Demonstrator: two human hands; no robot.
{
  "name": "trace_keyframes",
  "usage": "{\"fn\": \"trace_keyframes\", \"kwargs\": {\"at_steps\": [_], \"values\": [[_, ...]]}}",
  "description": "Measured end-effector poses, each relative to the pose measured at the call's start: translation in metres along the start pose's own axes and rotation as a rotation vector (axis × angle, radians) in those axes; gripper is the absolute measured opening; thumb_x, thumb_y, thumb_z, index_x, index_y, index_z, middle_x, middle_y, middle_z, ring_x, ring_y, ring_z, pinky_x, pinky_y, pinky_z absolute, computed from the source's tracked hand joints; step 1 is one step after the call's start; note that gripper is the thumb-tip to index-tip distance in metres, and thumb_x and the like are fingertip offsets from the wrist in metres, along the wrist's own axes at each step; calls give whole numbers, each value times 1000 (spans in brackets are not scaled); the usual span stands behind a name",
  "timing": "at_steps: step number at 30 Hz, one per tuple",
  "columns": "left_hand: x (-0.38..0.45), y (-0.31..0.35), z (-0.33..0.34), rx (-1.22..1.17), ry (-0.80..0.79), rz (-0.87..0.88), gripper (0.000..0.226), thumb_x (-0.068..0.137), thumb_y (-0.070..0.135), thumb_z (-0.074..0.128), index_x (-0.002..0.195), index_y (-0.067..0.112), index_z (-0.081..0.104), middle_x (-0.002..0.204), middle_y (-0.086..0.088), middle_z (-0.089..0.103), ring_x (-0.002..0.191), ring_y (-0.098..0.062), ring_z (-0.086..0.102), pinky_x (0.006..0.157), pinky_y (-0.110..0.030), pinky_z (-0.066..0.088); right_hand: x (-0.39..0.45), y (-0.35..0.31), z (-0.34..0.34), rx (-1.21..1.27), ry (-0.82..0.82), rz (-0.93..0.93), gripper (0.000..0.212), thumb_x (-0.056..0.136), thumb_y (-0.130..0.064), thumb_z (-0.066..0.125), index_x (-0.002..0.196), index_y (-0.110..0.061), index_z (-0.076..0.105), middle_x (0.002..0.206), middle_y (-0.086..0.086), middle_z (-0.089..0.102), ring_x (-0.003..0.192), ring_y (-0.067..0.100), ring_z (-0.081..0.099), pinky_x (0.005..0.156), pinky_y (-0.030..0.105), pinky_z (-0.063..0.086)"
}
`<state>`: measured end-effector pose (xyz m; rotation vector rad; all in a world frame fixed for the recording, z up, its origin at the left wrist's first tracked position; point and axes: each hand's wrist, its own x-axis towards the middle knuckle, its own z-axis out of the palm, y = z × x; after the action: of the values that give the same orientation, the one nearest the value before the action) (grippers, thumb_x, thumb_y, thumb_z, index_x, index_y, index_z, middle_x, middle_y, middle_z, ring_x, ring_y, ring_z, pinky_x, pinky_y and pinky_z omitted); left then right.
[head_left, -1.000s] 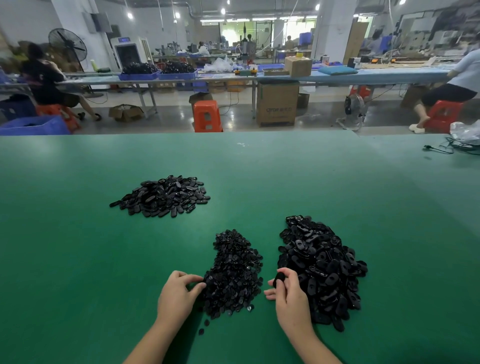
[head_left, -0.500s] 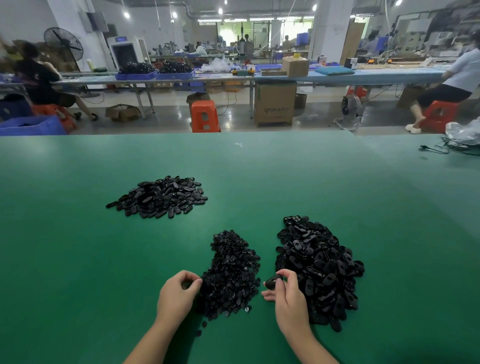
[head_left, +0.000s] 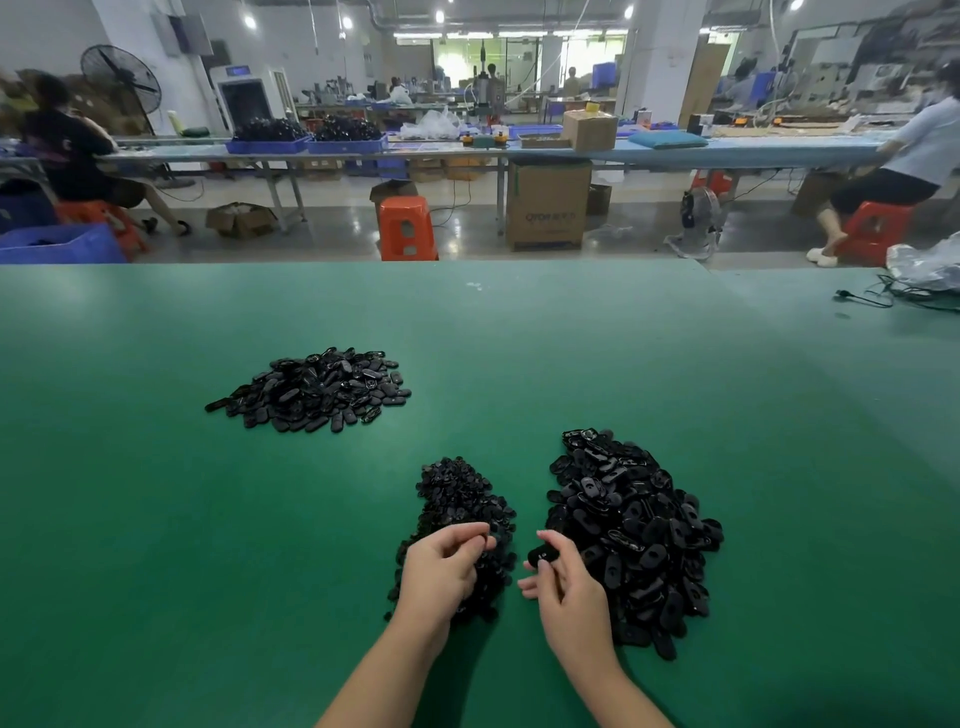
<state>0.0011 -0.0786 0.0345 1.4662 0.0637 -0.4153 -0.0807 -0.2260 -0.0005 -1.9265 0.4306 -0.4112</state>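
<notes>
Presently, right grip (head_left: 571, 590) pinches one black oval shell (head_left: 542, 555), held clear of the shell pile (head_left: 636, 535) at its right, presumably for fitting; left grip (head_left: 441, 571) curls over the small-parts pile (head_left: 460, 499) beneath it, whether pinching a piece cannot be told.

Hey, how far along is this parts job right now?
Done, seemingly: the far pile of flat oval parts. In hand: the right hand pinches one black shell; the left hand curls over the small-parts pile, hold unclear. Left: the large shell pile, so plenty remains.
</notes>
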Motion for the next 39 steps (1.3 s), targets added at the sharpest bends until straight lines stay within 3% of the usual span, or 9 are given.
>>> {"fn": "trace_keyframes", "kwargs": {"at_steps": [9,13,15,17,22,27,31,36,39], "values": [[0,-2,16,-95,-9,-39,11,96,2,62,107,-1,63,96,-14,77,41,-15,47,44,-24,42,1,-2,-1,59,37,33,13,103,-16,54,98,-24,46,82,-1,73,69,5,72,65,21,56],[3,-6,16,-67,27,-44,7,93,4,68,99,2,70,68,-8,67,47,-13,45,47,-25,39,1,-1,-1,60,49,31,6,103,-18,54,100,-22,51,72,0,73,66,5,71,65,19,54],[3,-9,18,-55,39,-59,5,92,3,69,97,2,71,61,-7,59,48,-13,46,46,-25,39,1,0,-1,79,62,37,8,104,-18,52,99,-25,51,75,-2,73,65,7,71,67,27,57],[1,-10,22,-46,27,-79,7,93,2,67,99,0,70,71,-10,69,48,-13,50,45,-25,41,1,0,-2,90,78,32,12,104,-19,50,99,-30,51,75,1,72,64,9,70,66,32,58],[-7,-8,35,15,-59,-68,8,98,3,60,105,1,64,91,-10,77,47,-14,52,41,-26,41,0,-1,-2,29,91,-4,15,105,-23,48,98,-36,55,71,0,67,65,8,67,59,14,48],[-9,-7,44,101,-50,26,5,97,7,63,96,7,68,79,-7,75,44,-15,49,41,-26,40,4,3,-1,-41,107,-37,16,103,-16,54,99,-22,68,88,-5,64,69,8,67,64,16,51],[-9,-12,42,188,16,94,8,95,9,67,89,12,71,65,-3,67,47,-14,49,44,-24,40,4,8,1,-47,87,-13,13,98,-11,64,106,-18,72,89,-4,66,68,9,68,68,32,59],[-18,-15,50,210,-30,158,13,93,8,69,86,17,74,68,-2,70,51,-9,55,49,-21,43,4,5,-1,-1,-41,38,59,97,-7,64,142,-37,43,82,-5,67,74,6,66,70,20,54],[-19,-17,56,162,34,179,15,91,7,70,85,19,76,74,-1,73,61,-7,59,57,-21,47,4,3,-2,-10,-39,18,45,96,-6,64,131,-34,62,95,-16,70,86,-2,67,80,16,53]]}}
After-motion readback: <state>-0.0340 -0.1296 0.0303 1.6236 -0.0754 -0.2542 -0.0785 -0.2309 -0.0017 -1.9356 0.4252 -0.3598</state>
